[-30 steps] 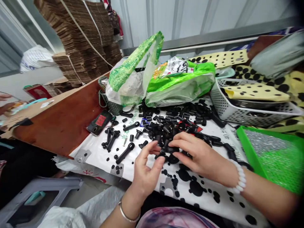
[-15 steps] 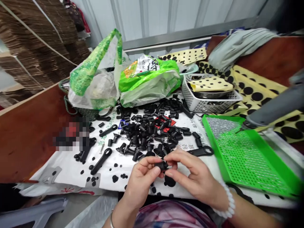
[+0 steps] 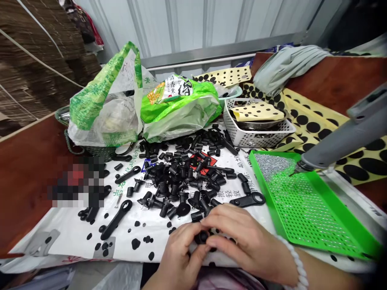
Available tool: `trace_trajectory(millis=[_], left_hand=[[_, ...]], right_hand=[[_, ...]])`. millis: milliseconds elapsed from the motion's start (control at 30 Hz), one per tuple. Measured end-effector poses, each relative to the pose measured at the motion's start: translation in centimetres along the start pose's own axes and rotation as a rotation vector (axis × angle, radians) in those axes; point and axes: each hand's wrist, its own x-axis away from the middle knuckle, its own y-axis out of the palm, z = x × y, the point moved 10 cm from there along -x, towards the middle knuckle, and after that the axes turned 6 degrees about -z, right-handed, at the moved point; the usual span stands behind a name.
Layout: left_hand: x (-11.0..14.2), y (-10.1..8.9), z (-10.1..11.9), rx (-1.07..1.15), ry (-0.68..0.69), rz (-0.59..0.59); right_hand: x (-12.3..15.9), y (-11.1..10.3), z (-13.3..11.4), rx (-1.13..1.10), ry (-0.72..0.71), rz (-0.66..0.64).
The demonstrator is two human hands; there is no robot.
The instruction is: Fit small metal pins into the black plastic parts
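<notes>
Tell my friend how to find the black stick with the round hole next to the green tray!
Start with the bright green tray on the right. Just outside its left side, beyond the right hand, lies a black lever. Unlike the short black cylinders beside it, this one is long, with a ring at the end facing the tray.

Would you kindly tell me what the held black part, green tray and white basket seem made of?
Held black part: probably plastic, possibly rubber; dark, faintly shiny, partly hidden. Green tray: likely moulded plastic, satiny, evenly coloured, with regular rows of holes. White basket: likely smooth plastic, given its evenly perforated walls.
</notes>
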Motion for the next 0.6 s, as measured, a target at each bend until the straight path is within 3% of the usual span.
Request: trace_trajectory(millis=[133, 267, 433, 600], left_hand=[[0.0, 0.1, -0.5, 0.016, 0.006, 0.012], [0.1, 0.2, -0.7, 0.002, 0.062, 0.014], [0.2, 0.8, -1.6, 0.021, 0.108, -0.036], [0.3, 0.6, -2.2, 0.078, 0.035, -0.019]], right_hand=[[-0.4, -3.2, 2.4, 0.197, 0.034, 0.035], [-2.1, -4.9, 7.1, 0.400, 0.144, -0.063], [-4.3, -6.1, 16.1, 0.770, 0.605, -0.384], [-4.7, -9.3, 23.3, 0.854, 0.929, -0.316]])
